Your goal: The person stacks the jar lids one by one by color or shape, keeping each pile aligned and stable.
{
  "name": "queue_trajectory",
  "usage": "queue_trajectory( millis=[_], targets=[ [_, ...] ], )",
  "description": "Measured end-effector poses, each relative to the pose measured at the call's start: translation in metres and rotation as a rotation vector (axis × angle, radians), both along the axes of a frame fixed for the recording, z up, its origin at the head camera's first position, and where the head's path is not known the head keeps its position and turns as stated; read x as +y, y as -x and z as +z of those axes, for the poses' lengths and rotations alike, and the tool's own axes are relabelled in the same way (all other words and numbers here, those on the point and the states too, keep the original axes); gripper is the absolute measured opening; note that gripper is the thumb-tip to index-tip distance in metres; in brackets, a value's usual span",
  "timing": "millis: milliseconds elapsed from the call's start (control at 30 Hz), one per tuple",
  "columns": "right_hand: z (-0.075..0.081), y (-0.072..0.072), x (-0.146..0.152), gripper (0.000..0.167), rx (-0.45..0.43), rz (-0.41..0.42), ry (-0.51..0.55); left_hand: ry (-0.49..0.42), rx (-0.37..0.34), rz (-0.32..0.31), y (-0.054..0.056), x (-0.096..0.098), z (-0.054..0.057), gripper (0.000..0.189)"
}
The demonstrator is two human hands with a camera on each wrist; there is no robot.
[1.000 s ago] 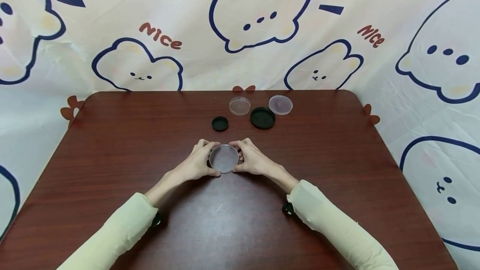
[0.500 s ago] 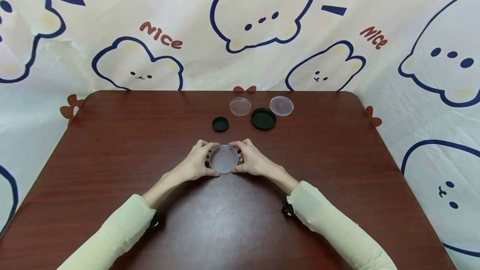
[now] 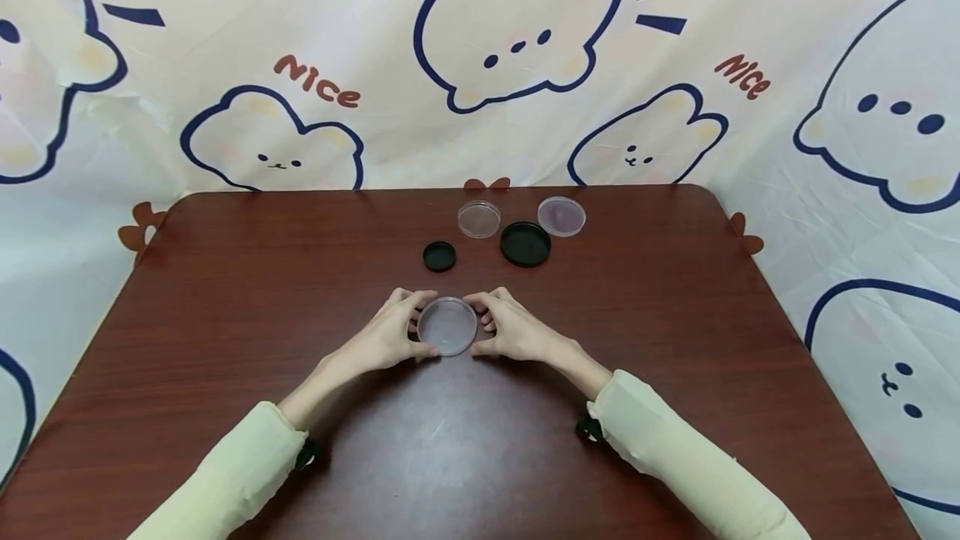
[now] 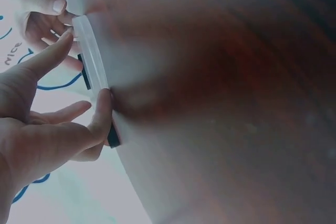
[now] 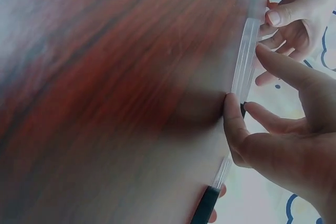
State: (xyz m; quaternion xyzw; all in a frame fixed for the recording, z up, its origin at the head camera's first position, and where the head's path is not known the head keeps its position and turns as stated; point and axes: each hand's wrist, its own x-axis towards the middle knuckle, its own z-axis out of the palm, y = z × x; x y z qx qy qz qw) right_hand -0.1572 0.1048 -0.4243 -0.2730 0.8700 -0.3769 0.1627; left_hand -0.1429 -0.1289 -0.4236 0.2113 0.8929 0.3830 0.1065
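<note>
Left hand (image 3: pixel 384 332): thumb and finger on the rim of the dish (image 3: pixel 447 327), gripping its left side, same as half a second ago. Small black disc (image 3: pixel 439 257) sits beyond the dish, unchanged. Dish is lying on the table (image 3: pixel 225 315) between the hands, same spot relative to the other discs; whole head view dropped slightly. Clear disc (image 3: pixel 478 220) farther back, no change. Right hand (image 3: pixel 513 332) did change: eased a bit right, thumb now just off the rim, fingers loosely curved. Can't tell if its fingertip touches. Big black disc (image 3: pixel 526 244) and frosted disc (image 3: pixel 562 216), rightmost: no change.
</note>
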Motion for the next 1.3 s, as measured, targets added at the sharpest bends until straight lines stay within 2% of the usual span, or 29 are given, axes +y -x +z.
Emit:
queue_trajectory(
  millis=[200, 300, 500, 700, 1000, 1300],
  targets=[
    [0.002, 0.000, 0.008, 0.066, -0.017, 0.019, 0.004, 0.056, 0.036, 0.021, 0.002, 0.003, 0.005, 0.075],
    [0.004, -0.002, 0.014, 0.064, -0.016, 0.025, 0.007, 0.049, 0.060, 0.029, 0.003, 0.006, 0.006, 0.073],
    [0.003, -0.005, 0.028, 0.062, -0.020, 0.012, 0.031, -0.029, 0.131, 0.035, 0.005, 0.012, 0.005, 0.066],
    [0.001, -0.001, 0.047, 0.060, 0.006, -0.038, 0.069, -0.092, 0.182, 0.038, 0.015, 0.022, 0.010, 0.063],
    [0.016, 0.005, 0.081, 0.059, 0.042, -0.117, 0.074, -0.095, 0.132, 0.028, 0.029, 0.043, 0.014, 0.061],
    [0.025, 0.026, 0.107, 0.054, 0.088, -0.237, 0.079, -0.094, 0.140, 0.004, 0.048, 0.067, 0.015, 0.062]
  ],
)
